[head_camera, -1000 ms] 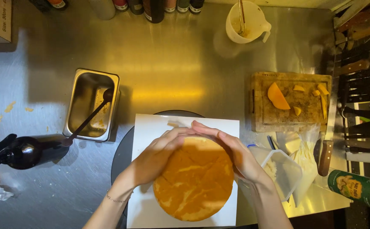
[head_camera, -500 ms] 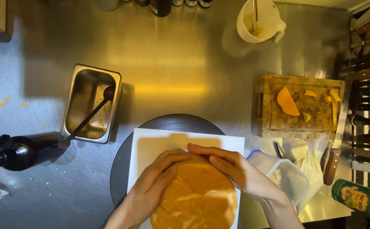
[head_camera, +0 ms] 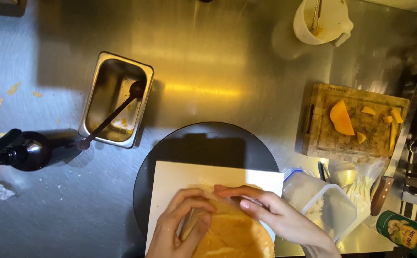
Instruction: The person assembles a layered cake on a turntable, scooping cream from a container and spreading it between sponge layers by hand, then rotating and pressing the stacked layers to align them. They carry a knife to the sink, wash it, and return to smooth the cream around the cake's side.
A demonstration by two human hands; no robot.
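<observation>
A round golden flatbread (head_camera: 232, 236) lies on a white square sheet (head_camera: 180, 179) that sits on a dark round plate (head_camera: 208, 141) at the bottom middle. My left hand (head_camera: 177, 224) grips the flatbread's far left edge, fingers curled over it. My right hand (head_camera: 270, 215) reaches in from the right and pinches the same far edge, fingertips meeting the left hand's. The edge looks folded up under both hands. The lower part of the flatbread is cut off by the frame.
A steel pan (head_camera: 115, 98) with a dark ladle (head_camera: 108, 117) stands at the left. Farther left is a dark bottle (head_camera: 17, 150). A wooden board (head_camera: 356, 122) with orange pieces, a knife (head_camera: 392, 157), a plastic tub (head_camera: 325, 205), a green can (head_camera: 407, 231) and a white jug (head_camera: 321, 19) are on the right.
The view has shifted, so the plate and flatbread sit lower in frame. Both hands have drawn closer together on the flatbread's far edge, which now looks lifted and folded.
</observation>
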